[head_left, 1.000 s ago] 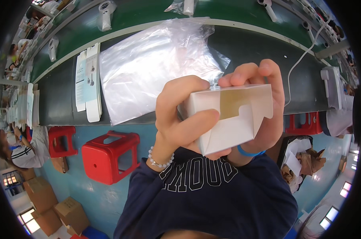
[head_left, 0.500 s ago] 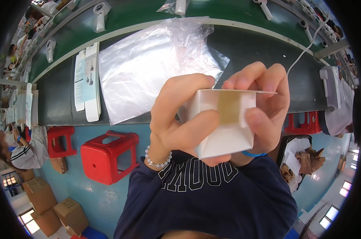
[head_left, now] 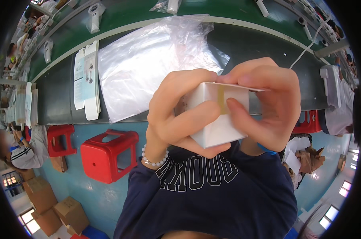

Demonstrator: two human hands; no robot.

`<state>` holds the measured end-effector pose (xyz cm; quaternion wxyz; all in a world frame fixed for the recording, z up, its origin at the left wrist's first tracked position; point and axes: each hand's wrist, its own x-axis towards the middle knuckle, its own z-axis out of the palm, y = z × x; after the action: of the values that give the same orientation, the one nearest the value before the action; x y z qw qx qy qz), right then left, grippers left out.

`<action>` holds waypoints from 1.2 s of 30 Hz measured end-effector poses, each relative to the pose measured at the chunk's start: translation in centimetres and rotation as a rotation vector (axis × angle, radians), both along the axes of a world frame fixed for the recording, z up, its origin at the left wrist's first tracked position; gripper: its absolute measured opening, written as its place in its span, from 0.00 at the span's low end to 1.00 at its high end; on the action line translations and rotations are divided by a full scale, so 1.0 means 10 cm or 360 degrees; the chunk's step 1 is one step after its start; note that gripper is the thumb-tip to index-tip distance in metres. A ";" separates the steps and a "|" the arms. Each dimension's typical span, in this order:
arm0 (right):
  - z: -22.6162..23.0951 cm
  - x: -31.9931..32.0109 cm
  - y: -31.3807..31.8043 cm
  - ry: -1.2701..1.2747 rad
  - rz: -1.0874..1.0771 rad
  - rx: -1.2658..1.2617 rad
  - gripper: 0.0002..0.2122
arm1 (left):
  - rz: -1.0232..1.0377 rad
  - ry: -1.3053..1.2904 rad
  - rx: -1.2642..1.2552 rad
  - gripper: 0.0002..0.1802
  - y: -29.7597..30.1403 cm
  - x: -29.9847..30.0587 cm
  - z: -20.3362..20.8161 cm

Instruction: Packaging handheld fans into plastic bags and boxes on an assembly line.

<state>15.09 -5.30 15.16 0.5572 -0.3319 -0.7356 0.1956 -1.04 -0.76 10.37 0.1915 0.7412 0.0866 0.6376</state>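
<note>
Between my two hands is a white cardboard box (head_left: 218,129), its end turned up toward me. My left hand (head_left: 174,111) wraps round the box's left side, with the thumb lying across its edge. On the other side, my right hand (head_left: 274,99) pinches a flap at the far edge, and its thumb presses at the box's end. The box's lower part is hidden by the hands. Behind them, a large clear plastic bag (head_left: 142,71) lies flat on the dark bench, and left of it rest flattened printed boxes (head_left: 91,79).
Beyond the bench (head_left: 264,46), a green conveyor (head_left: 128,16) carries several white handheld devices. Red stools (head_left: 96,155) stand on the blue floor at left, near stacked cartons (head_left: 39,195). A bin of paper scraps (head_left: 308,155) is at right. A person (head_left: 23,153) sits far left.
My right thumb has moved left and inward over the box's end, and the right fingers have curled farther over the flap. The box has shifted slightly up and left.
</note>
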 end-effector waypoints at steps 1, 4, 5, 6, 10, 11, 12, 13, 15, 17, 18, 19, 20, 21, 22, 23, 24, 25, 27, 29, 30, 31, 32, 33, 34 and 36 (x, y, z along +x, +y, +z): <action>0.01 0.02 0.01 0.0001 0.0006 -0.0002 0.18 | 0.0006 0.0001 -0.0002 0.25 0.00 -0.01 0.01; 0.05 0.08 0.06 -0.0176 -0.0011 -0.0031 0.19 | 0.0026 0.0114 -0.0024 0.24 0.00 -0.01 0.05; 0.06 0.11 0.10 -0.0173 0.0088 0.0029 0.18 | 0.0033 0.0099 -0.0011 0.25 0.00 -0.02 0.06; 0.06 0.13 0.12 -0.0169 0.0187 0.0089 0.18 | 0.0040 0.0085 0.0001 0.25 0.00 -0.02 0.07; 0.11 0.22 0.16 -0.0019 0.0499 0.0039 0.18 | -0.0096 -0.0193 -0.0039 0.28 0.06 0.03 0.02; 0.09 0.22 0.19 -0.0055 0.0560 0.0055 0.17 | -0.0078 -0.0188 -0.0040 0.28 0.08 0.00 0.01; 0.07 0.22 0.22 -0.0091 0.0618 0.0071 0.16 | -0.0025 -0.0117 -0.0033 0.27 0.09 -0.03 0.00; 0.05 0.23 0.25 -0.0085 0.0634 0.0071 0.16 | 0.0026 -0.0046 -0.0026 0.27 0.09 -0.06 -0.01; 0.03 0.28 0.28 -0.0251 0.0531 -0.0034 0.15 | 0.0009 0.0082 -0.0070 0.26 0.10 -0.12 0.03; 0.07 0.28 0.27 -0.0323 0.0550 0.0024 0.19 | -0.0047 0.0111 -0.0066 0.32 0.10 -0.12 0.04; 0.16 0.23 0.18 -0.0131 0.0444 -0.0335 0.20 | -0.0065 0.0110 -0.0066 0.32 0.11 -0.09 0.01; 0.21 0.19 0.13 0.0066 0.0331 -0.0690 0.22 | -0.0137 0.0067 -0.0121 0.39 0.14 -0.05 -0.06; 0.20 0.17 0.15 0.0067 0.0339 -0.0689 0.22 | -0.0182 0.0028 -0.0175 0.47 0.17 -0.03 -0.08; 0.19 0.15 0.18 0.0048 0.0322 -0.0701 0.22 | -0.0176 0.0030 -0.0174 0.47 0.20 -0.05 -0.06; 0.18 0.13 0.19 0.0029 0.0304 -0.0714 0.22 | -0.0062 0.0187 0.0045 0.52 0.23 -0.08 0.00; 0.19 0.12 0.18 0.0028 0.0299 -0.0713 0.22 | 0.0041 0.0339 0.0266 0.59 0.25 -0.09 0.04; 0.21 0.11 0.16 -0.0074 0.0245 -0.0740 0.22 | 0.0038 0.0337 0.0266 0.59 0.24 -0.07 0.01; 0.23 0.11 0.15 -0.0176 0.0192 -0.0766 0.22 | -0.0041 0.0168 0.0227 0.56 0.22 -0.05 -0.04; 0.25 0.12 0.13 -0.0285 0.0187 -0.0701 0.23 | -0.0119 0.0004 0.0183 0.54 0.21 -0.01 -0.06; 0.26 0.16 0.14 -0.0395 0.0184 -0.0635 0.25 | -0.0272 -0.0127 0.0228 0.53 0.22 0.03 -0.03; 0.26 0.22 0.18 -0.0480 0.0334 -0.0535 0.27 | -0.0272 -0.0126 0.0228 0.53 0.22 0.02 -0.02; 0.26 0.24 0.21 -0.0565 0.0486 -0.0433 0.30 | -0.0237 -0.0180 0.0179 0.52 0.20 0.01 -0.02; 0.27 0.24 0.22 -0.0567 0.0494 -0.0429 0.30 | -0.0195 -0.0234 0.0135 0.51 0.18 -0.01 -0.01; 0.27 0.22 0.24 -0.0528 0.0584 -0.0398 0.33 | -0.0183 -0.0234 0.0138 0.51 0.16 -0.02 -0.01; 0.28 0.20 0.27 -0.0489 0.0677 -0.0366 0.36 | -0.0043 -0.0176 0.0121 0.52 0.13 -0.04 -0.01; 0.33 0.16 0.25 -0.0542 0.0637 -0.0378 0.38 | 0.0214 -0.0064 0.0093 0.53 0.09 -0.06 0.02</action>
<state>16.70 -2.82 18.42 0.3333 -0.2712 -0.8414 0.3278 -1.68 0.10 10.52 0.1282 0.7260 0.1137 0.6660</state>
